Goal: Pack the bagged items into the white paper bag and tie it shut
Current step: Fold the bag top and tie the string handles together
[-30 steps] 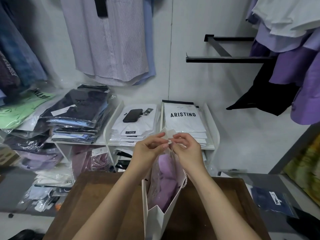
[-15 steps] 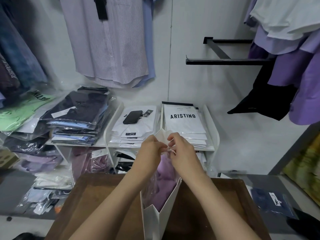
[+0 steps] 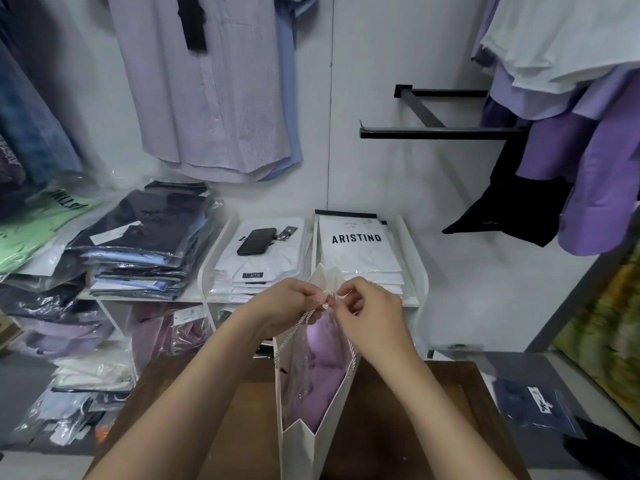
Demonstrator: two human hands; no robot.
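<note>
A white paper bag [image 3: 301, 448] stands upright on the brown wooden table [image 3: 221, 427], its mouth facing me. Inside it sits a purple garment in a clear plastic bag [image 3: 322, 375]. Two white twisted rope handles [image 3: 294, 327] rise from the bag's sides and meet above its mouth. My left hand [image 3: 287, 306] and my right hand [image 3: 370, 306] are both pinched on the rope where the handles meet, fingertips almost touching. The far wall of the bag pokes up behind my fingers.
A white shelf unit [image 3: 419, 271] behind the table holds stacks of bagged shirts, a black phone [image 3: 256, 241] and "ARISTINO" packs [image 3: 356, 247]. More bagged clothes pile at the left. A dark blue bagged item [image 3: 533, 407] lies at the right. Shirts hang overhead from a black rail [image 3: 436, 133].
My hands have shifted a little on the rope handles and drawn them together above the bag's mouth; the rope loops now show clearly between my fingers. The bag stays in place.
</note>
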